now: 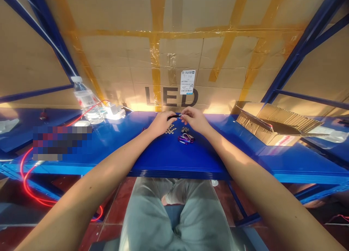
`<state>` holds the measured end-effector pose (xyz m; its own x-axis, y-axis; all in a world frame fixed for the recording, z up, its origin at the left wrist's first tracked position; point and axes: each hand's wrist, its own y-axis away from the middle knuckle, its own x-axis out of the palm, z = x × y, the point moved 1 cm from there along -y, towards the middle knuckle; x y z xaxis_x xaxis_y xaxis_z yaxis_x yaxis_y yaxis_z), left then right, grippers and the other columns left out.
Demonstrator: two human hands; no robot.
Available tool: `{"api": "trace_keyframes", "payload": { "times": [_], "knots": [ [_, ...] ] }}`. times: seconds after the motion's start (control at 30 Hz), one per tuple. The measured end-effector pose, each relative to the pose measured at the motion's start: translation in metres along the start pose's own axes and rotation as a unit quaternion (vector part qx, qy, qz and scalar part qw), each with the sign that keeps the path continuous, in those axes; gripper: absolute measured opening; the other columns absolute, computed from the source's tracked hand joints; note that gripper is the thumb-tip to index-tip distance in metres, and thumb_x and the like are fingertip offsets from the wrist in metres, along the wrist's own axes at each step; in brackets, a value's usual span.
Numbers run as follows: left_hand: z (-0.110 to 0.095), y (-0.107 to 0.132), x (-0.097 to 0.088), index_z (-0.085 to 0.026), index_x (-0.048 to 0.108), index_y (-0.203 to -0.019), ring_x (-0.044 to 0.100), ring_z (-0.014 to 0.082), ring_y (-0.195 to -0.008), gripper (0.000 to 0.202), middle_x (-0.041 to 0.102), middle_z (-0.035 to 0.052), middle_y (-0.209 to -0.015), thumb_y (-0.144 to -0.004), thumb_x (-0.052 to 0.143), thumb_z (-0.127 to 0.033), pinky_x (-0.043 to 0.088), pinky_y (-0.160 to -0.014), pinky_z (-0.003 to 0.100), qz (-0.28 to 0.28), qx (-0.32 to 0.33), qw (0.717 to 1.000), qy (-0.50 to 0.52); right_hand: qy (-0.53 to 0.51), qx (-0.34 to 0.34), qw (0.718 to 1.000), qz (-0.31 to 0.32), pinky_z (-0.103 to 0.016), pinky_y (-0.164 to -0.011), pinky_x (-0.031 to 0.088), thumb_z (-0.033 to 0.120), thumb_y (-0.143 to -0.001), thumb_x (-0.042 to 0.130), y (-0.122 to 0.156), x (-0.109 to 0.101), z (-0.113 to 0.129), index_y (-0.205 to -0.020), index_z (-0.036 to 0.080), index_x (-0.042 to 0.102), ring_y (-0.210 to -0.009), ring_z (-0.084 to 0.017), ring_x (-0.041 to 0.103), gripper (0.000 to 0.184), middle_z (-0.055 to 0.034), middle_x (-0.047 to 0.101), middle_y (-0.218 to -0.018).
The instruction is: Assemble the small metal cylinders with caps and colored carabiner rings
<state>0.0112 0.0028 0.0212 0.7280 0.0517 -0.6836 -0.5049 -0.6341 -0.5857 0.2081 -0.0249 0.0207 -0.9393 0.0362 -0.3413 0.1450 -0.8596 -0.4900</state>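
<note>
Over the blue table, my left hand (pixel 163 123) is closed round a slim black piece (pixel 172 117) with a shiny end; its exact kind is too small to tell. My right hand (pixel 194 119) meets it from the other side, thumb and fingertips pinched at the shiny end. Just below my left hand lies a spread of small brass-coloured metal parts (pixel 171 129). A little heap of darker metal parts (pixel 185 129) sits under my right hand. Closer to me rests a group of purple and red carabiners (pixel 186 138).
An open cardboard box (pixel 278 129) stands at the right. On the left are a water bottle (pixel 87 100), a white power strip (pixel 114 112) and a glowing red cable (pixel 25 167). A large taped carton (pixel 131 69) walls the back, between blue rack posts (pixel 293 58).
</note>
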Motion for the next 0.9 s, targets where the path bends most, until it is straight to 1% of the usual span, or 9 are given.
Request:
{"api": "trace_keyframes", "payload": {
  "times": [0.13, 0.27, 0.4, 0.5, 0.57, 0.63, 0.7, 0.77, 0.9],
  "knots": [
    [-0.003, 0.001, -0.002, -0.021, 0.078, -0.103, 0.071, 0.0250, -0.095, 0.017, 0.079, 0.0073, -0.101, -0.097, 0.063, -0.025, 0.055, -0.089, 0.038, 0.010, 0.020, 1.000, -0.010, -0.003, 0.000, 1.000, 0.006, -0.031, -0.065, 0.054, 0.025, -0.088, 0.068, 0.000, 0.001, -0.001, -0.087, 0.021, 0.061, -0.063, -0.015, 0.062, 0.009, -0.0003, 0.067, -0.070],
    [-0.002, 0.003, -0.002, -0.019, 0.073, -0.100, 0.070, 0.0229, -0.090, 0.015, 0.077, 0.0056, -0.097, -0.099, 0.060, -0.027, 0.053, -0.085, 0.035, 0.013, 0.019, 1.000, 0.003, -0.018, -0.009, 1.000, 0.018, -0.032, -0.065, 0.055, 0.028, -0.088, 0.068, 0.000, 0.002, -0.001, -0.087, 0.022, 0.060, -0.065, -0.016, 0.065, 0.011, -0.0014, 0.070, -0.074],
    [-0.003, 0.005, -0.001, -0.020, 0.068, -0.102, 0.067, 0.0207, -0.084, 0.014, 0.074, 0.0034, -0.092, -0.100, 0.058, -0.030, 0.050, -0.078, 0.033, 0.029, 0.019, 0.999, 0.007, 0.008, -0.018, 1.000, 0.022, -0.034, -0.069, 0.057, 0.027, -0.089, 0.066, 0.000, 0.001, -0.002, -0.089, 0.022, 0.060, -0.067, -0.017, 0.068, 0.007, -0.0025, 0.073, -0.075],
    [-0.005, 0.006, 0.000, -0.021, 0.067, -0.100, 0.067, 0.0216, -0.084, 0.016, 0.073, 0.0039, -0.090, -0.102, 0.054, -0.030, 0.050, -0.077, 0.033, 0.019, 0.014, 1.000, 0.001, 0.024, -0.026, 0.999, 0.021, -0.037, -0.073, 0.059, 0.026, -0.090, 0.065, 0.000, 0.000, -0.006, -0.092, 0.022, 0.062, -0.074, -0.020, 0.072, 0.005, -0.0049, 0.076, -0.082],
    [-0.007, 0.005, 0.002, -0.021, 0.065, -0.093, 0.066, 0.0226, -0.081, 0.023, 0.071, 0.0045, -0.084, -0.104, 0.049, -0.033, 0.049, -0.076, 0.034, 0.012, 0.003, 1.000, -0.008, 0.021, -0.032, 0.999, 0.020, -0.037, -0.074, 0.060, 0.025, -0.090, 0.064, 0.000, -0.001, -0.009, -0.094, 0.021, 0.065, -0.081, -0.023, 0.075, 0.006, -0.0068, 0.077, -0.086],
    [-0.011, 0.005, 0.004, -0.021, 0.062, -0.084, 0.065, 0.0233, -0.077, 0.034, 0.069, 0.0053, -0.079, -0.107, 0.042, -0.036, 0.049, -0.076, 0.036, 0.013, -0.013, 1.000, -0.023, 0.028, -0.038, 0.999, 0.022, -0.037, -0.074, 0.061, 0.024, -0.091, 0.061, 0.000, -0.002, -0.010, -0.094, 0.020, 0.067, -0.084, -0.024, 0.076, 0.008, -0.0078, 0.077, -0.087],
    [-0.014, 0.004, 0.004, -0.021, 0.060, -0.080, 0.066, 0.0243, -0.079, 0.039, 0.070, 0.0067, -0.080, -0.108, 0.038, -0.035, 0.049, -0.076, 0.037, 0.020, -0.030, 0.998, -0.041, 0.060, -0.048, 0.997, 0.031, -0.036, -0.074, 0.061, 0.023, -0.092, 0.058, 0.000, -0.004, -0.010, -0.093, 0.019, 0.070, -0.082, -0.023, 0.075, 0.012, -0.0078, 0.078, -0.087],
    [-0.017, 0.005, 0.003, -0.020, 0.060, -0.081, 0.067, 0.0251, -0.083, 0.038, 0.072, 0.0078, -0.084, -0.108, 0.037, -0.033, 0.048, -0.077, 0.037, 0.034, -0.041, 0.997, -0.060, 0.111, -0.072, 0.990, 0.046, -0.034, -0.073, 0.059, 0.021, -0.093, 0.056, 0.002, -0.006, -0.006, -0.091, 0.019, 0.071, -0.076, -0.020, 0.073, 0.016, -0.0071, 0.077, -0.085],
    [-0.020, 0.006, -0.002, -0.020, 0.060, -0.082, 0.066, 0.0242, -0.081, 0.035, 0.072, 0.0078, -0.084, -0.107, 0.039, -0.034, 0.046, -0.074, 0.035, 0.057, -0.027, 0.994, -0.089, 0.202, -0.131, 0.968, 0.074, -0.031, -0.071, 0.053, 0.014, -0.092, 0.049, 0.006, -0.009, 0.003, -0.086, 0.018, 0.070, -0.070, -0.018, 0.068, 0.022, -0.0053, 0.073, -0.077]
  ]
}}
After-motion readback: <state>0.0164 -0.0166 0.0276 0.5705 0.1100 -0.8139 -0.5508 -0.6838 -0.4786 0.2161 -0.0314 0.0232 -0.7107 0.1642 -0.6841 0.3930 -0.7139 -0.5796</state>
